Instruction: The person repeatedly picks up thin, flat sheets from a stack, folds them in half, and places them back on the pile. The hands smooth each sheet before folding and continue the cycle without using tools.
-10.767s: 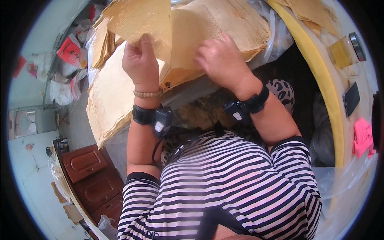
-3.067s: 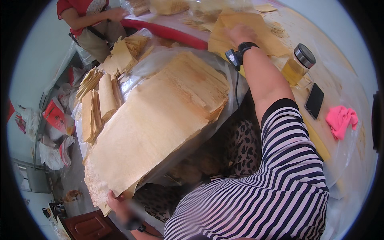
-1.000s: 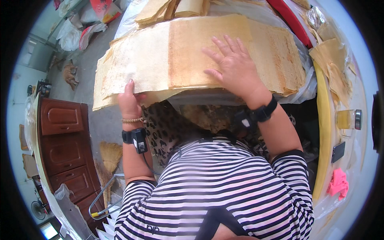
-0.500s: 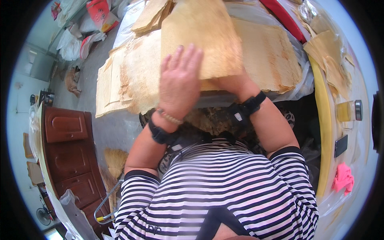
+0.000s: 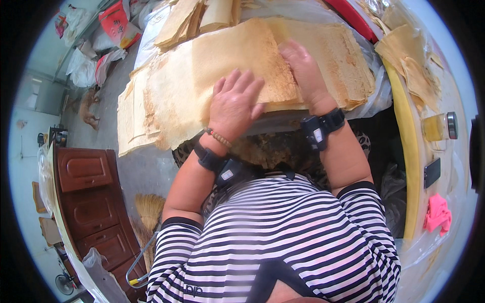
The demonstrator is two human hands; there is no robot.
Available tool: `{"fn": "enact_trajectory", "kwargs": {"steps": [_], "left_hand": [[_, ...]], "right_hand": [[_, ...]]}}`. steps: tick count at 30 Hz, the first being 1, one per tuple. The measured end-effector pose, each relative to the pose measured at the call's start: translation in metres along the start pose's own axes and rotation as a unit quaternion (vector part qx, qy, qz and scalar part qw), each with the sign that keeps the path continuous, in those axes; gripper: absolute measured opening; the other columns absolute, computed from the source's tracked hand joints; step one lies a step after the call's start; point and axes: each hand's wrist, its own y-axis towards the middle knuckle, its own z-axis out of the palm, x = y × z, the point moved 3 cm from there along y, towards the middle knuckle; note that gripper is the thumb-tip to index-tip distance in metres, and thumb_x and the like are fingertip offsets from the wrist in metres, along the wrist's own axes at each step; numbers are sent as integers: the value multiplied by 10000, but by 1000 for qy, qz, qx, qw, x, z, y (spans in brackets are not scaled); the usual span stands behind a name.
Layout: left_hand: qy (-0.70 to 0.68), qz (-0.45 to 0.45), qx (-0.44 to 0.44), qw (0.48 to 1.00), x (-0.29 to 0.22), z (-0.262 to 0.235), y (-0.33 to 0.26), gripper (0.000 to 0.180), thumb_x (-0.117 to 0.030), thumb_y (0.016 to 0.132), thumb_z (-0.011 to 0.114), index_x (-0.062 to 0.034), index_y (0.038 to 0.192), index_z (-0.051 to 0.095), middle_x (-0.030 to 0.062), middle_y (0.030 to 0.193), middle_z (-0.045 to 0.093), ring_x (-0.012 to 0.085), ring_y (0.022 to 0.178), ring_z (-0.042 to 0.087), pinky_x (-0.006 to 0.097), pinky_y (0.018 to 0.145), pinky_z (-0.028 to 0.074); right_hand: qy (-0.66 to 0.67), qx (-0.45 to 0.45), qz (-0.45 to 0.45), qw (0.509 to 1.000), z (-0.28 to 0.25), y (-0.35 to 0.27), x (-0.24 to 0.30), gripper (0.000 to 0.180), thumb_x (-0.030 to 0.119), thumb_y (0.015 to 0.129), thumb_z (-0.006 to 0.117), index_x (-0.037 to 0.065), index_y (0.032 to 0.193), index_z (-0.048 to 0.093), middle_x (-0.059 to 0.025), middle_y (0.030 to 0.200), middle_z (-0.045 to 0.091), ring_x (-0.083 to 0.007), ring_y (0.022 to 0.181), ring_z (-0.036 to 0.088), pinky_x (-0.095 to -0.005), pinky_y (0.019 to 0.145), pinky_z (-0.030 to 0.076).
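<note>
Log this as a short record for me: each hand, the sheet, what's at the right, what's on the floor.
Left hand: palm down over the sheet, fingers spread
Right hand: at the sheet's right edge; grip unclear
Sheet: tan, browned along its right edge, lying on the stack
At right: lidded jar, phone, pink cloth
Floor: broom beside the cabinet; animal farther off
</note>
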Motion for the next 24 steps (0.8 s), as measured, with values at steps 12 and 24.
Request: {"fn": "enact_trajectory", "kwargs": {"steps": [12, 24], "left_hand": [[-161, -392, -21, 906, 121, -29, -2, 492, -251, 944, 788, 52, 1305, 644, 155, 1044, 760, 255, 862, 746, 350, 776, 602], [-454, -355, 104, 810, 199, -41, -17, 540, 4, 934, 723, 39, 1448, 560, 91, 1216, 727, 154, 996, 713, 296, 888, 592]], "right_hand": [[-576, -53, -152, 801, 7, -20, 24, 602, 296, 854, 763, 147, 1424, 641, -175, 1242, 681, -371, 1142, 666, -472, 974, 550], [-186, -20, 222, 957, -99, -151, 35, 396, 416, 1024, 690, 38, 1122, 758, -73, 966, 753, -105, 827, 664, -259, 721, 528]]}}
